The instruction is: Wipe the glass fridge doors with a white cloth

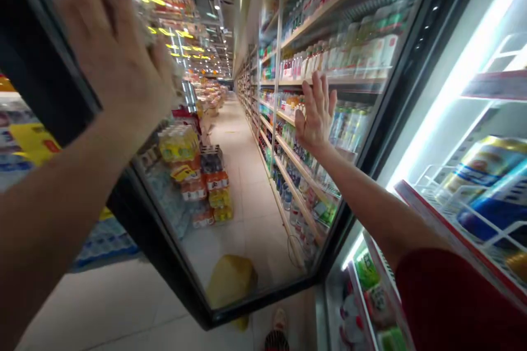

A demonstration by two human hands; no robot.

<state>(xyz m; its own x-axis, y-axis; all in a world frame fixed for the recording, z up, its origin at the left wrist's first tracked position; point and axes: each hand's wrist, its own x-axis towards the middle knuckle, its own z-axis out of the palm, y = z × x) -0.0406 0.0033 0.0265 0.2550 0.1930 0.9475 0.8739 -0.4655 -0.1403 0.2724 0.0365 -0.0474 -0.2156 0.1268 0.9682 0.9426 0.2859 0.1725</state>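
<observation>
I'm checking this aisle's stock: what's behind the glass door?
Through the glass door: stacked drink packs, shelved bottles and a yellow object on the floor. I cannot see what the left hand, right hand and black frame cover.

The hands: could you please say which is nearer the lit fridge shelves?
The right hand, with the red sleeve; the left hand is farther away, near the glass door's left edge.

Forward of the right hand [316, 114], passage is barred by the glass [251, 170]. To its left, a clear span is left along the pane, bounded by the left hand [117, 57]. To its right, sideways travel is obstructed by the frame [404, 63].
</observation>
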